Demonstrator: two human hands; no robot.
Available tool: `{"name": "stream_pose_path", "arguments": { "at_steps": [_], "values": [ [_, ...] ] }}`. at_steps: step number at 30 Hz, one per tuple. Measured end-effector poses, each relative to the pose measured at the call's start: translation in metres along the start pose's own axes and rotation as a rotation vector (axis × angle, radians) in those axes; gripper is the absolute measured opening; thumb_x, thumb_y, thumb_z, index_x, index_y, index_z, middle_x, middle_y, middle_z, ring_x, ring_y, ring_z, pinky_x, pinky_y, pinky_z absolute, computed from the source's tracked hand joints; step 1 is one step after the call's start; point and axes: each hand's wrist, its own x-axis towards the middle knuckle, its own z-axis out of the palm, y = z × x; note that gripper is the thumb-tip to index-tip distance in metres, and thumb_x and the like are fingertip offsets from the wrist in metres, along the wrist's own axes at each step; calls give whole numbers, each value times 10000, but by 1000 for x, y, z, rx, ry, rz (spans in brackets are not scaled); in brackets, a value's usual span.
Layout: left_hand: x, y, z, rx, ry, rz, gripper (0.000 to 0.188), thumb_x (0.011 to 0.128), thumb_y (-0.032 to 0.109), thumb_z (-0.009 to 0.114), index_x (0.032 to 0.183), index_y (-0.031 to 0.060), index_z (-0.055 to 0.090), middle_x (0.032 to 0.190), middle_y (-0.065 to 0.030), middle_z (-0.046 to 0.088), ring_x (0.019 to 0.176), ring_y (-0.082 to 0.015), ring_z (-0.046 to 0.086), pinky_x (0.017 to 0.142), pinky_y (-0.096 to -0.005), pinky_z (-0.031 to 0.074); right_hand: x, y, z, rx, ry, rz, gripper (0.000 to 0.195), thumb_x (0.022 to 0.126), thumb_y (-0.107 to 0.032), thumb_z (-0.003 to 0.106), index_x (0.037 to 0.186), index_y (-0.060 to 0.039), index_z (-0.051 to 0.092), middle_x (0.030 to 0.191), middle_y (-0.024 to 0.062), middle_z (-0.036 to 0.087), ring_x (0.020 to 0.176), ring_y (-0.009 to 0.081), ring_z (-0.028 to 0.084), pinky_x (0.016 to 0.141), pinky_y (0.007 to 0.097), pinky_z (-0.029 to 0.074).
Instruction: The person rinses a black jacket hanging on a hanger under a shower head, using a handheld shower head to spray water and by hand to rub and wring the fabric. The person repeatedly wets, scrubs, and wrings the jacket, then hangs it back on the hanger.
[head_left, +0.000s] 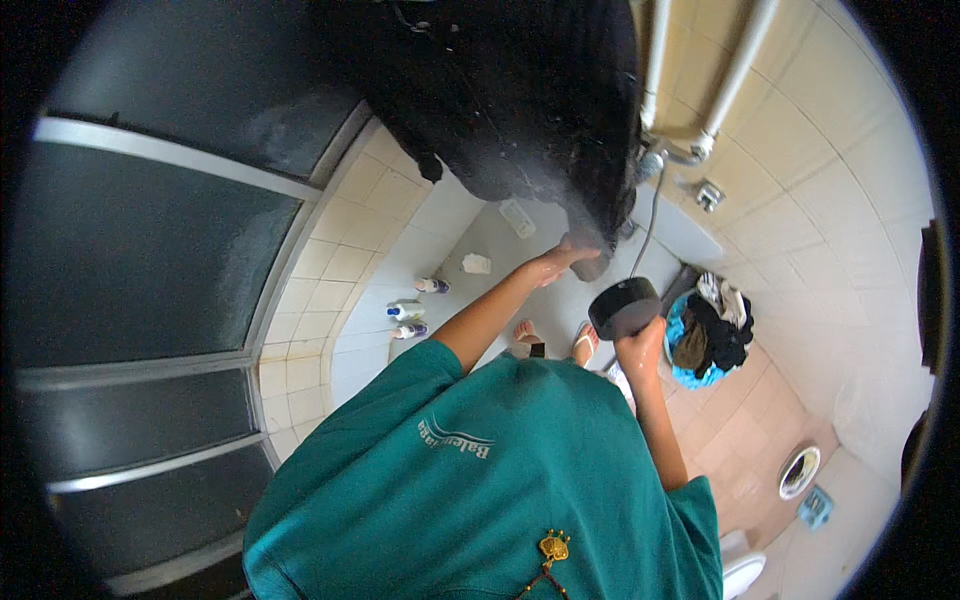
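A large wet black cloth item (510, 97), perhaps a garment, hangs in front of me; its upper part runs out of view. My left hand (561, 259) grips its lower end, where spray blurs the detail. In my right hand (641, 349) is a black round shower head (625, 309), tilted toward the cloth. A fine mist of water spreads between the shower head and the hanging fabric. From behind the shower head, a grey hose (654, 214) runs up to the wall tap (652, 159).
Several bottles (406, 310) line the bathtub's (540, 315) left side, near a white object (476, 263). A blue basket (682, 371) of clothes (709, 337) stands on the tiles at right. White pipes (739, 75) climb the wall. Frosted window panes (142, 255) are at left.
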Motion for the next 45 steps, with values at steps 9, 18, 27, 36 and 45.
{"name": "stream_pose_path", "arguments": {
  "at_steps": [9,18,27,36,45],
  "values": [
    [79,96,-188,262,1223,733,666,793,341,642,1273,-42,386,1235,-254,473,1145,-397,449,949,-407,380,13,-52,39,108,101,-76,106,632,-15,626,732,16,612,668,150,631,620,251,638,588,330,490],
    [45,53,-237,51,966,871,429,898,352,505,1025,-58,504,920,-286,580,872,-446,545,762,-472,415,25,-81,103,30,108,-89,105,615,-1,620,717,22,610,666,162,631,605,269,628,580,339,479],
    [-23,-4,-215,76,657,968,242,814,136,636,984,-3,536,835,-184,580,794,-342,578,684,-382,456,57,-102,195,-129,43,-32,337,628,-14,648,951,44,570,906,222,632,889,376,614,786,383,477],
    [-70,-12,-238,-40,401,1157,181,780,27,589,959,23,560,893,-110,566,768,-258,563,694,-337,456,132,-101,267,-111,249,-130,236,664,18,585,897,37,614,863,189,658,835,321,640,762,343,477],
    [-25,5,-282,35,758,945,1087,582,444,825,1338,-8,186,1321,-230,252,1234,-369,265,1021,-484,240,120,-103,251,-179,200,-162,132,700,-30,643,812,28,603,767,131,645,722,210,606,680,310,465]
  ]
}}
